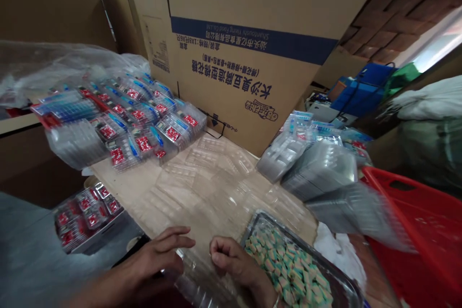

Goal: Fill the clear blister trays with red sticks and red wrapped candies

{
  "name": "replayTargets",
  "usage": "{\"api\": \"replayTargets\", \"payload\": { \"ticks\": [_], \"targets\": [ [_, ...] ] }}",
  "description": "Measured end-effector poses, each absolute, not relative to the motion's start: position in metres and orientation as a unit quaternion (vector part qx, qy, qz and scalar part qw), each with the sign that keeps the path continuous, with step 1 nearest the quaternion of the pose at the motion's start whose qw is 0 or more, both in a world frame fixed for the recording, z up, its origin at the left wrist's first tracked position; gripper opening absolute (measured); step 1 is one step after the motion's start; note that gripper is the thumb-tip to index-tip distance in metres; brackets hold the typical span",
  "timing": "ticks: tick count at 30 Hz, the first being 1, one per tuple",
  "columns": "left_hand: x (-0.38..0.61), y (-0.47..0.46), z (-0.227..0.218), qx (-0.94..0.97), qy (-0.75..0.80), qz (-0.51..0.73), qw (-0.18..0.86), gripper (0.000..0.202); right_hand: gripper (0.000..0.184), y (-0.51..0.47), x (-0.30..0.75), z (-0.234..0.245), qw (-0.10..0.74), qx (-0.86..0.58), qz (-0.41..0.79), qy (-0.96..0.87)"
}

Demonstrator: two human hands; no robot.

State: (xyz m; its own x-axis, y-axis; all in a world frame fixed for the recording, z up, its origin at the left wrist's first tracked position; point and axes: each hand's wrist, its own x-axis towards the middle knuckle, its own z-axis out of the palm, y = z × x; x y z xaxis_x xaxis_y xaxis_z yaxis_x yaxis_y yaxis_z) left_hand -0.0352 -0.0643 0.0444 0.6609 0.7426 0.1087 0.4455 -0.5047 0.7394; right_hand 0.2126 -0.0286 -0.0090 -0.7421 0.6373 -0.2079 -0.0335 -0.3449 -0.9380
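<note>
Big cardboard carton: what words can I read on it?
On the cardboard carton:
"小心轻放"
"OPEN"
"请勿踩压"
"长沙臭豆腐造型棉花糖", upside down
On its blue band:
"Food Co.,Ltd", upside down
The smaller print is too blurred to read.

WALL: tall corrugated brown cardboard carton [245,57] with blue printed band, upside down | LEFT: flat brown cardboard sheets [54,9] | RIGHT: reddish-brown brick wall [382,19] | LIGHT: narrow bright window [433,48] | FLOOR: hidden
</note>
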Motion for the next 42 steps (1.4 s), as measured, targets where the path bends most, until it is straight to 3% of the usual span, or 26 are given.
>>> {"api": "replayTargets", "payload": {
  "ticks": [10,13,16,19,22,25,29,31,34,42],
  "targets": [
    [-0.042,-0.078,0.056,0.767,0.411,0.206,0.448,0.015,0.046,-0.013,0.214,-0.011,0.249,-0.309,0.725,-0.563],
    [-0.055,-0.069,0.048,0.691,0.437,0.253,0.518,0.005,0.043,-0.013,0.221,-0.014,0.244,-0.324,0.713,-0.572],
    [-0.076,-0.049,0.034,0.604,0.498,0.313,0.537,0.013,0.038,-0.015,0.216,-0.019,0.216,-0.347,0.680,-0.609],
    [-0.090,-0.035,0.020,0.560,0.520,0.314,0.564,0.012,0.029,-0.019,0.203,-0.022,0.214,-0.386,0.615,-0.653],
    [-0.091,-0.029,0.013,0.557,0.523,0.296,0.573,0.011,0.017,-0.032,0.195,-0.016,0.277,-0.477,0.454,-0.700],
    [-0.086,-0.026,0.012,0.555,0.532,0.281,0.575,0.015,0.024,-0.052,0.199,-0.005,0.308,-0.498,0.305,-0.751],
    [-0.083,-0.019,0.014,0.564,0.533,0.259,0.575,0.015,0.031,-0.070,0.220,0.000,0.287,-0.420,0.392,-0.767],
    [-0.083,-0.014,0.015,0.574,0.526,0.250,0.575,0.016,0.026,-0.068,0.230,-0.002,0.295,-0.438,0.428,-0.734],
    [-0.084,-0.010,0.017,0.586,0.515,0.239,0.578,0.017,0.033,-0.060,0.231,-0.004,0.312,-0.483,0.416,-0.705],
    [-0.086,-0.005,0.017,0.608,0.504,0.216,0.574,0.019,0.024,-0.043,0.188,-0.007,0.163,-0.528,0.252,-0.794]
  ]
}}
